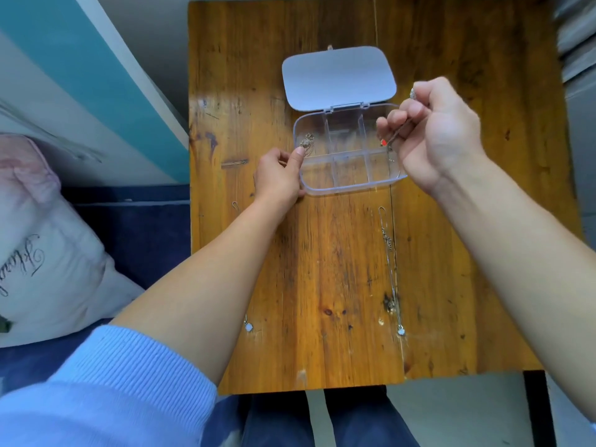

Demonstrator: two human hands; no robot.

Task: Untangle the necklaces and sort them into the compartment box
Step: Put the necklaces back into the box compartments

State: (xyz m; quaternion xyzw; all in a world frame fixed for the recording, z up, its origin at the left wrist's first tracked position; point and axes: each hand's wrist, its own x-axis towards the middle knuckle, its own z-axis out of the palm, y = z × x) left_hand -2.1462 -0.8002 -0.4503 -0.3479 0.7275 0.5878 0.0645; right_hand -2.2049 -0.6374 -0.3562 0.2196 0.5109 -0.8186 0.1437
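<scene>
Head view, the only one: clear compartment box (pixel 350 175) sits mid-table w/ lid (pixel 338 77) flipped open away from the person. Left hand (pixel 279 179) rests at the box's near-left corner, index finger out and pressing a small bunched gold necklace (pixel 307 141) down in the far-left compartment, other fingers curled. Right hand (pixel 435 130) is raised over the box's right end, fingers pressed together pinching a thin chain (pixel 398 132) that hangs down from the fist toward the right-side compartments; a bit of it also sticks out the top of the fist. Key relation: chain's long axis runs near vertical, its low end right above the right end of the box, so the drop is prob straight down, right hand nearer by far. Two more necklaces lie on the table (pixel 451 221) nearer the person: one long chain (pixel 391 269) stretched lengthwise right of centre, another (pixel 247 326) mostly hidden under the left forearm
</scene>
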